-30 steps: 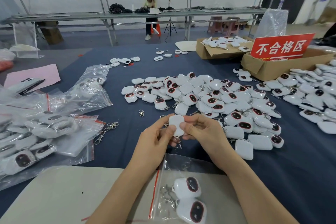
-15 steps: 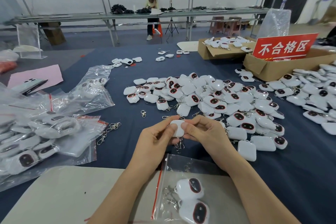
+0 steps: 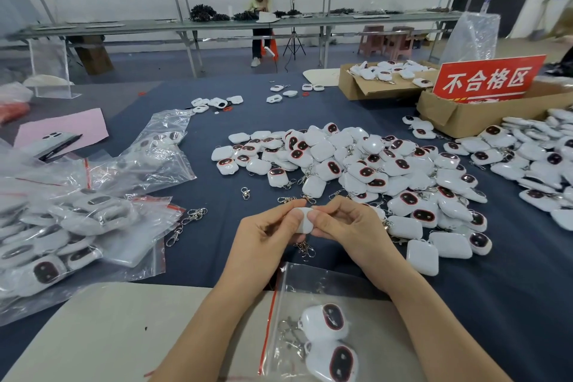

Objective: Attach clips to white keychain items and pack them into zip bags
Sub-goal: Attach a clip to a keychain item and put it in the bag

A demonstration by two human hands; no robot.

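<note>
White keychain item sits between both my hands, just above the worktop, close to its near edge and about midway along. My left hand holds it from the left, with thumb and curled fingers clamped on its side. My right hand does the same from the right, its fingers pinching the other side, so only a strip of white shell shows between them. A metal clip dangles beneath the item, just under my hands; whether it is fully hooked on I cannot tell.

Below my wrists, at the near edge, a zip bag with a red strip lies partly on a beige board. Two bagged keychains with their clips lie inside it, one touching the other.

Beyond my right hand a big pile of keychain items spreads toward the right edge, some face up with dark oval windows. Toward the left edge lie filled bags, with loose clips just beside them on the blue cloth and a single clip further in. At the far right corner a cardboard box carries a red sign.
</note>
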